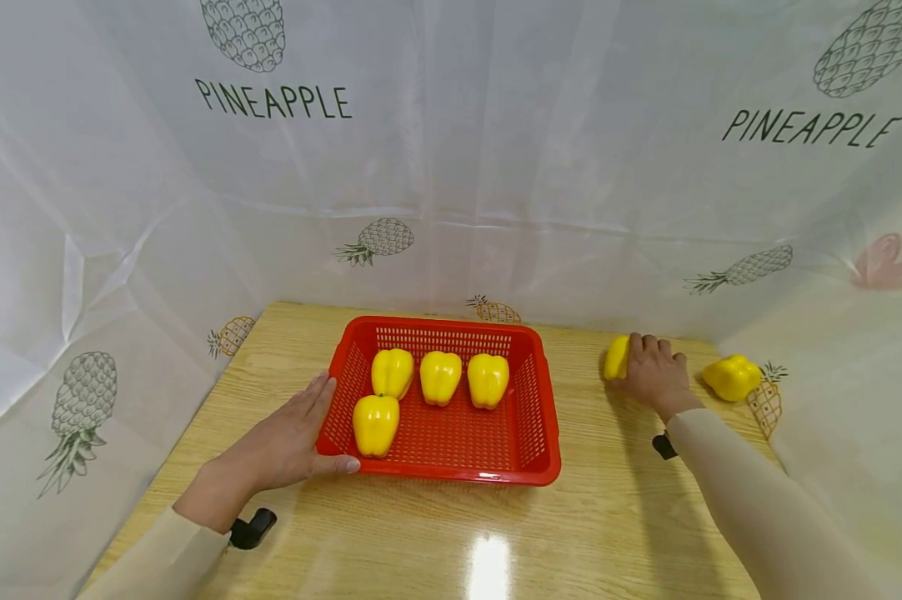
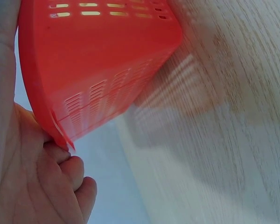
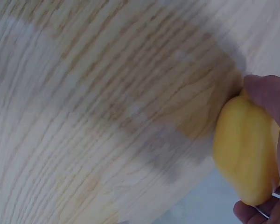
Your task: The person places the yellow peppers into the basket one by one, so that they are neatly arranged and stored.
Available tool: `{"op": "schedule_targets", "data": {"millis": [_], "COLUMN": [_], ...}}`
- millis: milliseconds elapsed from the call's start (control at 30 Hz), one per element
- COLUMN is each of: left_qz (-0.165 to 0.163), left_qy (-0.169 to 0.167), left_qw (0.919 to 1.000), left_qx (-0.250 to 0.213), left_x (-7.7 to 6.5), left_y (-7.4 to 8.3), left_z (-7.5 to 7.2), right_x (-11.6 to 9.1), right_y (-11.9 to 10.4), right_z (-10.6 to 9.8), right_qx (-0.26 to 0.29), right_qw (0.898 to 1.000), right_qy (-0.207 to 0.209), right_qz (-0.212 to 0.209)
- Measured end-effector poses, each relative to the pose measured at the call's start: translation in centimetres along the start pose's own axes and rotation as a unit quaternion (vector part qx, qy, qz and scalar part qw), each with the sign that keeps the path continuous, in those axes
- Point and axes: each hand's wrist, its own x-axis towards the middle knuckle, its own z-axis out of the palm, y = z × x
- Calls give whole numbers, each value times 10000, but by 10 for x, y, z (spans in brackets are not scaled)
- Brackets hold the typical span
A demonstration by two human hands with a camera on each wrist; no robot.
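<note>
A red plastic basket stands on the table with several yellow bell peppers inside, toward its back and left. My left hand holds its front left corner, thumb at the front rim and fingers along the left side. In the left wrist view, the fingertips curl at the red rim. To the right of the basket, my right hand grips another yellow bell pepper. Seen from the right wrist, thumb and fingers are around this pepper, close over the wood, its far side hidden by the hand.
One more yellow bell pepper lies at the table's right edge, beyond my right hand. White sheeting with pineapple prints hangs around the back and sides of the wooden table.
</note>
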Motion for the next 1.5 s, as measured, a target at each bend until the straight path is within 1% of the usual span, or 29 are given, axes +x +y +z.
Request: {"op": "schedule_targets", "data": {"millis": [133, 233, 500, 700, 800, 1000, 1200, 1500], "left_qz": [32, 57, 80, 63, 65, 82, 28, 63], "left_qy": [4, -17, -69, -71, -56, -60, -23, 7], "left_qw": [10000, 10000, 9999, 9999, 9999, 9999, 10000, 10000], "left_qx": [-4, -27, -19, 55, 89, 68, 59, 57], "left_x": [0, 0, 3, 4, 4, 5, 5, 6], "left_y": [1, 2, 2, 2, 2, 2, 3, 3], "left_z": [0, 0, 3, 3, 2, 2, 3, 3], "right_x": [-2, -3, -6, -7, -7, -9, -10, -16], "right_y": [2, 3, 6, 4, 2, -4, -12, -24], "right_z": [7, 10, 15, 10, 6, 0, -9, -22], "right_qx": [-248, -399, -528, -799, -910, -1100, -1181, -1147], "right_qw": [9995, 9981, 9925, 9829, 9784, 9711, 9608, 9531], "right_qy": [187, 394, 943, 1493, 1681, 1897, 2214, 2447], "right_qz": [-112, -270, -571, -726, -791, -940, -1181, -1363]}}
